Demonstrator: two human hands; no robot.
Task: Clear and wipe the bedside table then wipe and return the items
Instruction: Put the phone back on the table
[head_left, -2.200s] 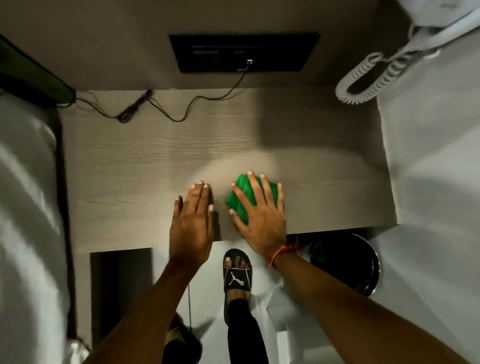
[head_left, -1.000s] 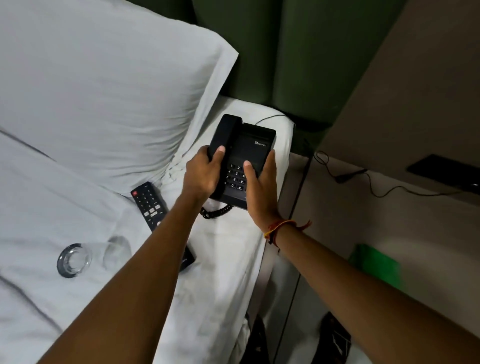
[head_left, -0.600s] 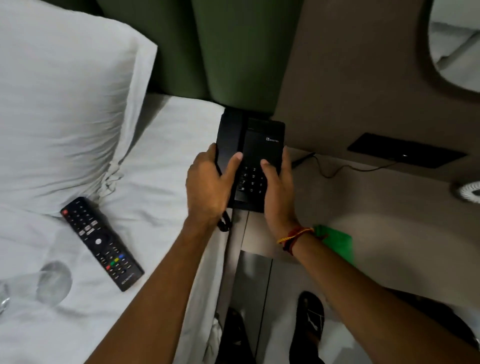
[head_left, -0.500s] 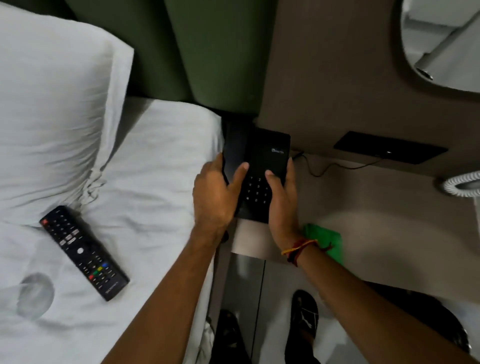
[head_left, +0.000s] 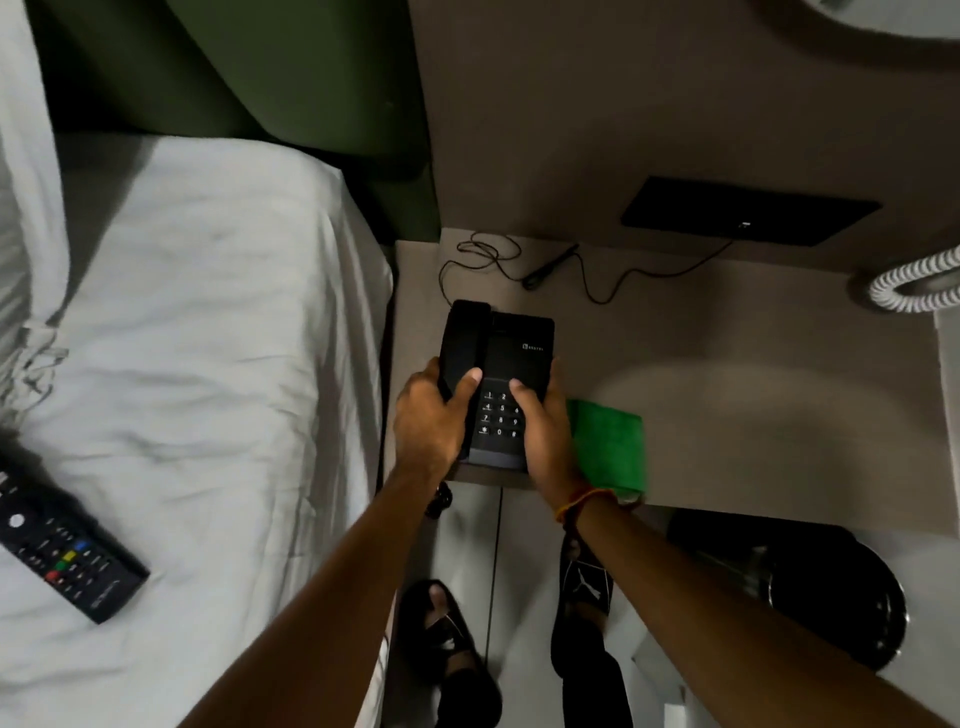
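A second ago the black telephone (head_left: 497, 382) lay on the bed (head_left: 208, 338) by the pillow; now both hands, left hand (head_left: 434, 421) and right hand (head_left: 543, 431), grip its sides over the near left corner of the surface (head_left: 753, 374). The green cloth (head_left: 608, 441), earlier under the right palm, lies loose at the phone's three o'clock.

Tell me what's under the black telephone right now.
The telephone, gripped by the left hand and right hand, sits over the bedside table near its front left corner. Its underside is hidden, so contact cannot be confirmed. The green cloth lies beside it, not underneath.
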